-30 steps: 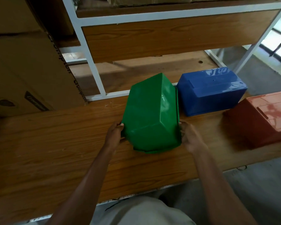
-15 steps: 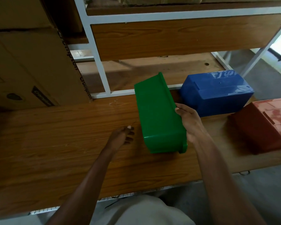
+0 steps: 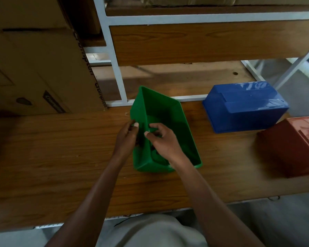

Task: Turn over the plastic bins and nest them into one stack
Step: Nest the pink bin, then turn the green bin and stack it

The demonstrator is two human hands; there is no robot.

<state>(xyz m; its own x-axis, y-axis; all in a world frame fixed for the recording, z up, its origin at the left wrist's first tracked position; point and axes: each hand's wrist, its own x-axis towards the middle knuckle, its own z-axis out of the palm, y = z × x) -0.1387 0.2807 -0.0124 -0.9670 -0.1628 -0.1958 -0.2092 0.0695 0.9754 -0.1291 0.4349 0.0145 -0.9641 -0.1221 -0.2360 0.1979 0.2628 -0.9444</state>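
Your hands meet on the left wall of the green bin [image 3: 169, 122], which sits mouth-up and slightly tilted at the centre of the frame on the wooden surface [image 3: 61, 148]. Your left hand [image 3: 128, 138] holds that wall from the outside, fingers curled against the plastic and a fingertip showing at the rim. Your right hand [image 3: 162, 139] reaches across from the inside, thumb and fingers pinching the same rim just beside the left hand. The bin's open interior faces the camera, its far corner pointing toward the white metal frame [image 3: 114, 68] of the shelf behind.

To the right of the frame, well apart from the green bin, the blue bin [image 3: 244, 107] lies upside down, its glossy base catching the light. Just beside it at the right edge, the red bin [image 3: 292, 147] also rests base-up, partly cut off by the edge of the picture.

A large cardboard box [image 3: 39, 68] fills the upper left of the frame, standing at the back of the surface against the shelf frame. Your light-coloured shirt [image 3: 155, 230] shows at the bottom centre.
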